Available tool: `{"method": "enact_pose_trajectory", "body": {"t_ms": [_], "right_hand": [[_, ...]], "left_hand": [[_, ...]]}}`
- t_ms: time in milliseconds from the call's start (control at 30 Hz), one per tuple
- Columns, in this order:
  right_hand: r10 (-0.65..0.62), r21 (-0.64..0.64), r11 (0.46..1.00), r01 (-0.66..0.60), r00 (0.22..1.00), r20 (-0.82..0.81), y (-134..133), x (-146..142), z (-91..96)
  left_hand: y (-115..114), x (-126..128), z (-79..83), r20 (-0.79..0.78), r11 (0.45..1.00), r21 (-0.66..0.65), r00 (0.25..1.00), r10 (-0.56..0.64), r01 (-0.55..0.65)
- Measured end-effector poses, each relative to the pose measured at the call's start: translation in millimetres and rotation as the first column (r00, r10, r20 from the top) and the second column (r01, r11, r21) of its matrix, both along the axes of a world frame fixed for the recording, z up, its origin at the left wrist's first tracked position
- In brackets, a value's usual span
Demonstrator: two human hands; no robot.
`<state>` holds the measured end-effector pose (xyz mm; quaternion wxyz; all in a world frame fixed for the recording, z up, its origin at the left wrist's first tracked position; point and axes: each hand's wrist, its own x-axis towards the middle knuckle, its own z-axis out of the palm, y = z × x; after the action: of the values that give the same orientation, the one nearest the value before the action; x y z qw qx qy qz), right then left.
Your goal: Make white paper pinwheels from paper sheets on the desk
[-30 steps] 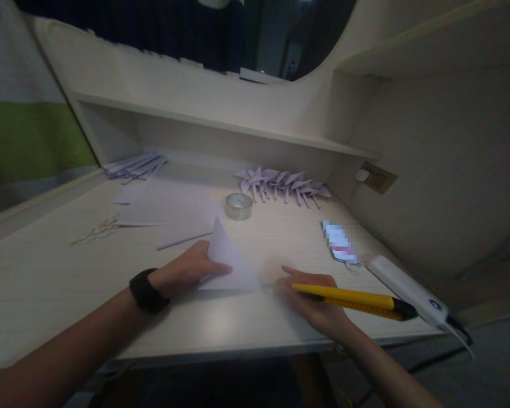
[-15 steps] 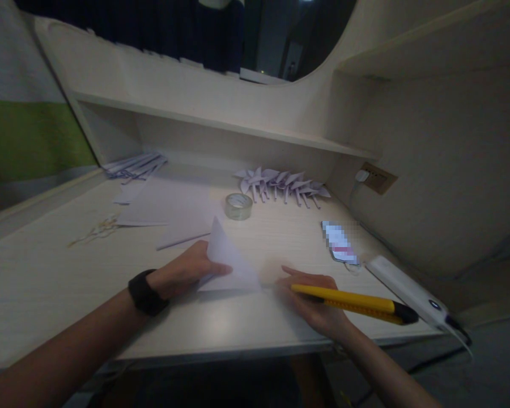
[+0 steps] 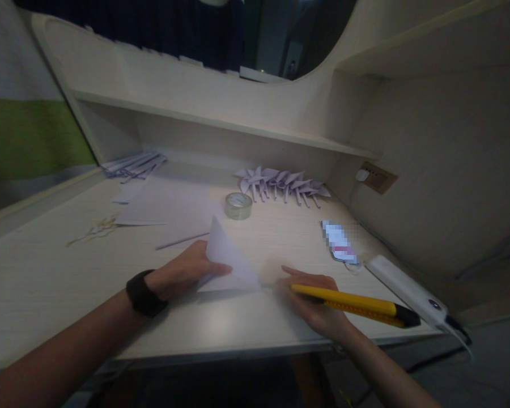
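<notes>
My left hand [image 3: 191, 266], with a black band on its wrist, grips a folded sheet of white paper [image 3: 232, 266] between thumb and fingers, just above the desk. The paper forms a triangle, one corner pointing up and another toward the right. My right hand [image 3: 310, 297] is closed around a yellow utility knife [image 3: 352, 301], whose black end points right. The knife's tip lies close to the paper's right corner; blur hides whether they touch. A roll of clear tape [image 3: 238, 206] stands beyond the paper. Behind my left hand lies a thin paper stick [image 3: 182, 241].
Several paper pinwheels [image 3: 280, 184] lie along the back of the desk. White sheets [image 3: 165, 198], a bundle of paper sticks [image 3: 136, 165] and cotton swabs [image 3: 96, 228] are at left. A phone [image 3: 340, 242] and a white power strip [image 3: 408, 289] lie at right.
Almost nothing differs. Both hands keep the same places and holds; the knife's black end sits very slightly lower and farther right.
</notes>
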<state>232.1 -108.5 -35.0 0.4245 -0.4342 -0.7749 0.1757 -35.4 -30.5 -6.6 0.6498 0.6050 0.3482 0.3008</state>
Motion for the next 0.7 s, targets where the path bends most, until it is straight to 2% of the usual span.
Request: {"method": "enact_pose_trajectory", "body": {"t_ms": [200,433,567,700], "right_hand": [[0.006,0.109,0.994,-0.013,0.998,0.061,1.1,-0.7,2.8],[0.004,0.099,0.995,-0.008,0.999,0.035,1.6,-1.6,2.8],[-0.042,-0.013,0.999,0.042,0.997,-0.057,0.0,-0.1,-4.9],[-0.138,-0.253,0.965,0.07,0.955,-0.264,0.0,3.0,-10.7]], "left_hand": [[-0.8,-0.7,1.9,0.038,1.0,-0.012,0.999,-0.021,0.021],[1.4,-2.8,1.3,-0.011,1.0,0.024,1.0,0.016,-0.016],[4.8,-3.2,-3.1,-0.091,0.992,0.129,0.996,0.01,0.002],[8.4,-2.9,-8.8,-0.299,0.967,0.251,0.953,0.042,0.036]]}}
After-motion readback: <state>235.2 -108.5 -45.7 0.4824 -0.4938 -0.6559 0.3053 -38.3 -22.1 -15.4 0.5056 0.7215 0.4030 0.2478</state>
